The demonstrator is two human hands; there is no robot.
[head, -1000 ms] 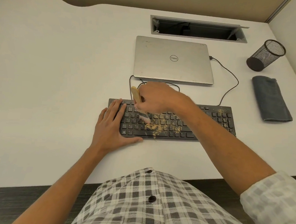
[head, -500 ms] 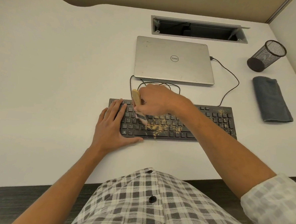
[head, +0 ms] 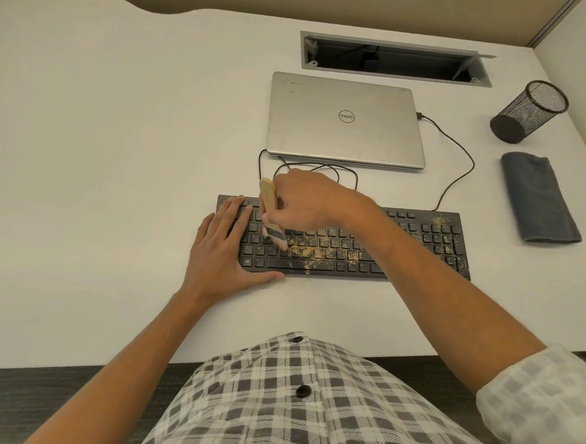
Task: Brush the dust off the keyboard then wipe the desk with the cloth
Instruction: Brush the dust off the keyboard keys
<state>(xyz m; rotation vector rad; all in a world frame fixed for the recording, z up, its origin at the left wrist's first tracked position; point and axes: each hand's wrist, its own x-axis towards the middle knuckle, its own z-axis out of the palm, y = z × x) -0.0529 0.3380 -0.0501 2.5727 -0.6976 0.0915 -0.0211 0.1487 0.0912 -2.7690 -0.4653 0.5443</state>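
Note:
A black keyboard [head: 420, 250] lies on the white desk [head: 99, 175], with tan dust over its middle keys and number pad. My right hand [head: 306, 202] grips a small wooden-handled brush [head: 268, 199], whose bristles touch the keys left of the dust patch. My left hand [head: 221, 251] rests flat on the keyboard's left end, fingers straight, thumb along the front edge. A folded grey cloth [head: 538, 199] lies on the desk to the right of the keyboard.
A closed silver laptop [head: 346, 120] sits behind the keyboard, with a black cable [head: 460, 153] looping from its right side. A black mesh pen cup [head: 528, 111] lies tipped at the far right. A cable slot [head: 394, 58] opens at the back.
My right hand with the brush has shifted slightly on the middle-left keys; the bristles sit at nearly the same spot. My left hand has stayed put.

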